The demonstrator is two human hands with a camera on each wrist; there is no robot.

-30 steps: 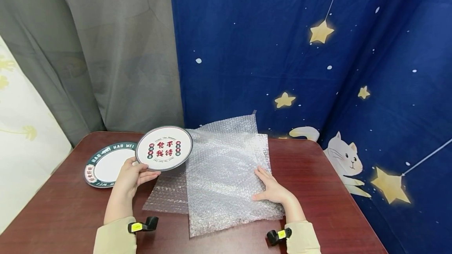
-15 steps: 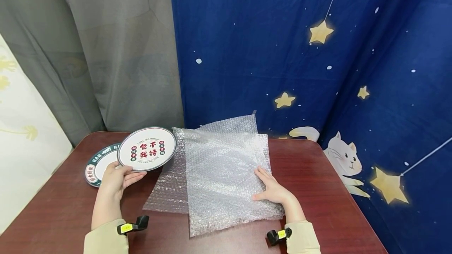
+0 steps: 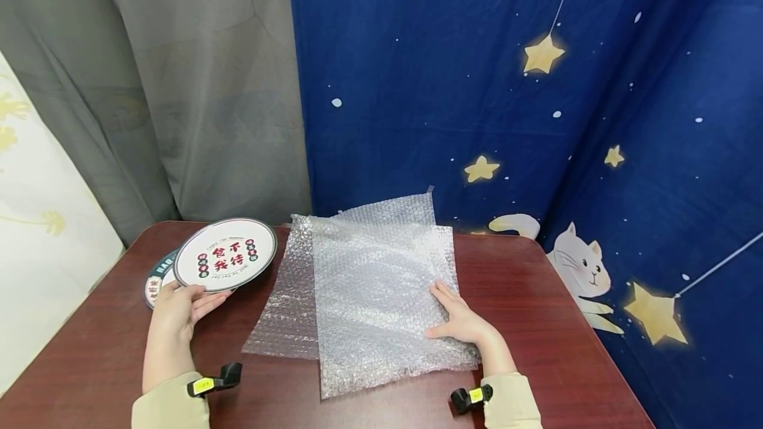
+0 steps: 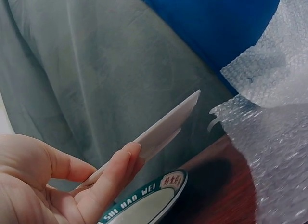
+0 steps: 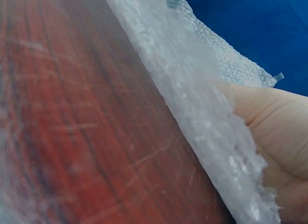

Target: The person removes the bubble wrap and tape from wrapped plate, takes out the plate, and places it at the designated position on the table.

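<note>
My left hand [image 3: 174, 310] pinches the near-left edge of a white plate [image 3: 226, 277] with a dark rim line and red characters. It holds that plate tilted above a green-rimmed plate [image 3: 153, 288], which lies on the table and is partly covered from view. The left wrist view shows the held plate [image 4: 163, 127] nearly edge-on between thumb and fingers, with the green-rimmed plate [image 4: 144, 207] below it. On the right side of the bubble wrap [image 3: 375, 310] rests my right hand [image 3: 461, 322], fingers spread. In the right wrist view the bubble wrap [image 5: 192, 98] hides its fingers.
Another sheet of bubble wrap [image 3: 286, 323] sticks out beneath the upper one, to the left and at the back. Both lie on a reddish-brown table [image 3: 548, 349]. A grey curtain [image 3: 220, 98] and a blue starry curtain [image 3: 417, 85] hang behind the table.
My left hand has carried the white plate leftward from beside the bubble wrap, so it now covers most of the green-rimmed plate from view. The right hand has stayed in place.
</note>
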